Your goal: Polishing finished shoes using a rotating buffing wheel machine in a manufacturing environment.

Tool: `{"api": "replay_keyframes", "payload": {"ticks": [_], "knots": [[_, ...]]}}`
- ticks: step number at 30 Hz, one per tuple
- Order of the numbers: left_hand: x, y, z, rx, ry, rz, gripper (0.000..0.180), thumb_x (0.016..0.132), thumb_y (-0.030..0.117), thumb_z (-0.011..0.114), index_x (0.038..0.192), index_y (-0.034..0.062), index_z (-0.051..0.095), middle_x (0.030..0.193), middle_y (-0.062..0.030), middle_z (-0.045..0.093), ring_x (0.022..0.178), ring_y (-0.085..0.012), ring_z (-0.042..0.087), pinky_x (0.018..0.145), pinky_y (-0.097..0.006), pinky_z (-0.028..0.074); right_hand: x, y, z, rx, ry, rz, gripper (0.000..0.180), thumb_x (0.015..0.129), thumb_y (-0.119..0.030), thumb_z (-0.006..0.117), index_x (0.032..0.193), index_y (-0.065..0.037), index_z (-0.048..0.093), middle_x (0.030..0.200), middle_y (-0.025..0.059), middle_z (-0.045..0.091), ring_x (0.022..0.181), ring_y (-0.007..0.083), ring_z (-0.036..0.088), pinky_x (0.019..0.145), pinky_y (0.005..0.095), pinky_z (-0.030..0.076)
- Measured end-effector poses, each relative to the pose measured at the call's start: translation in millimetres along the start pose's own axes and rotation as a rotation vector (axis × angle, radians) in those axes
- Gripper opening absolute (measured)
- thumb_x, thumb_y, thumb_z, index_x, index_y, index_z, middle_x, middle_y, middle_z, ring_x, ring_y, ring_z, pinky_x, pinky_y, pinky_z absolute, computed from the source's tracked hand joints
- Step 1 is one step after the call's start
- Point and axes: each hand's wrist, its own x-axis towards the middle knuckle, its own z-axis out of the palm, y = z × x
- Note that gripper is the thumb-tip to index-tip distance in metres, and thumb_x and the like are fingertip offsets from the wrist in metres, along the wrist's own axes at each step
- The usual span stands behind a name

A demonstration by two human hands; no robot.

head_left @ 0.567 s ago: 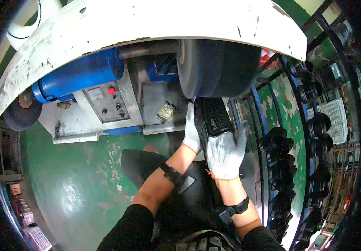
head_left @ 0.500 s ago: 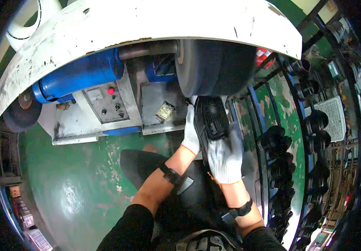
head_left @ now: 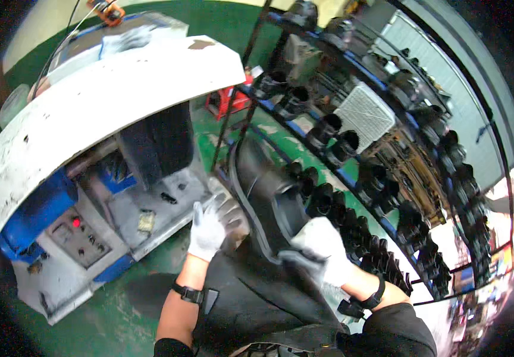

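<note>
A black shoe (head_left: 260, 184) is in front of me, toe pointing away, with its upper and opening toward my view. My right hand (head_left: 322, 247), in a white glove, grips it at the heel end; some of the fingers are hidden by the shoe. Left of the shoe is my left hand (head_left: 209, 229), also gloved in white, apart from it with fingers spread. Beyond that hand stands a grinding machine with a dark, wide wheel (head_left: 156, 143) under a white hood (head_left: 108, 95).
A control panel (head_left: 81, 238) with a red button and a blue motor (head_left: 40, 208) are on the machine at left. A small yellowish packet (head_left: 146, 221) lies on its grey tray. Racks (head_left: 352, 172) of black shoes stand at right, with a white plastic basket (head_left: 367, 113) among them.
My view has swung right, toward the racks. The shoe has come away from the wheel and turned from sole-up to show its opening. My left hand has let go of it.
</note>
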Motion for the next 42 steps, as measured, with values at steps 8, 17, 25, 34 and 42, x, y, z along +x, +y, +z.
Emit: {"api": "replay_keyframes", "payload": {"ticks": [8, 17, 25, 34, 42], "knots": [[-0.1, 11.3, -11.3, 0.373, 0.239, 0.005, 0.064, 0.098, 0.056, 0.037, 0.143, 0.0107, 0.035, 0.135, -0.0172, 0.048, 0.115, -0.037, 0.052, 0.098, -0.051, 0.042, 79.1, 96.3, -135.3, -0.434, 0.651, 0.126, 0.033, 0.069, -0.002, 0.075, 0.1, -0.004, 0.065, 0.095, 0.0134, 0.064, 0.09, 0.0305, 0.062, 0.082, 0.037, 0.05], [4.6, 25.0, -29.9, 0.199, 0.19, -0.021, 0.051, 0.102, 0.042, 0.035, 0.137, 0.0069, 0.043, 0.127, -0.016, 0.055, 0.108, -0.0337, 0.058, 0.09, -0.046, 0.049, 197.6, 246.1, -205.3, -0.811, 0.531, 0.387, 0.051, 0.084, -0.042, 0.063, 0.126, -0.015, 0.055, 0.126, 0.0156, 0.057, 0.115, 0.0331, 0.056, 0.096, 0.0398, 0.046], [-5.5, 33.8, -21.8, 0.258, 0.32, 0.014, 0.049, 0.103, 0.04, 0.035, 0.137, 0.0069, 0.044, 0.128, -0.0151, 0.057, 0.102, -0.0339, 0.061, 0.086, -0.045, 0.052, 184.9, 226.4, -228.6, -0.824, 0.562, 0.458, 0.065, 0.083, -0.053, 0.064, 0.126, -0.005, 0.056, 0.125, 0.0196, 0.059, 0.117, 0.034, 0.055, 0.1, 0.0383, 0.043], [-7.9, 27.0, -15.1, 0.261, 0.355, -0.014, 0.048, 0.102, 0.039, 0.038, 0.136, 0.0064, 0.045, 0.12, -0.0143, 0.06, 0.097, -0.031, 0.064, 0.08, -0.042, 0.054, 90.6, 194.1, -246.0, -0.815, 0.342, 0.742, 0.063, 0.083, -0.065, 0.054, 0.091, -0.004, 0.07, 0.091, 0.0222, 0.067, 0.092, 0.0365, 0.065, 0.081, 0.0409, 0.049], [-13.1, 1.2, -19.4, 0.354, 0.348, -0.219, 0.042, 0.102, 0.033, 0.04, 0.136, 0.0081, 0.044, 0.115, -0.0094, 0.06, 0.101, -0.0306, 0.061, 0.084, -0.043, 0.052, 29.9, 45.1, -43.7, -0.351, 0.488, -0.015, 0.041, 0.078, -0.022, 0.075, 0.054, -0.009, 0.045, 0.053, 0.0094, 0.042, 0.051, 0.0303, 0.046, 0.05, 0.0389, 0.037]]}}
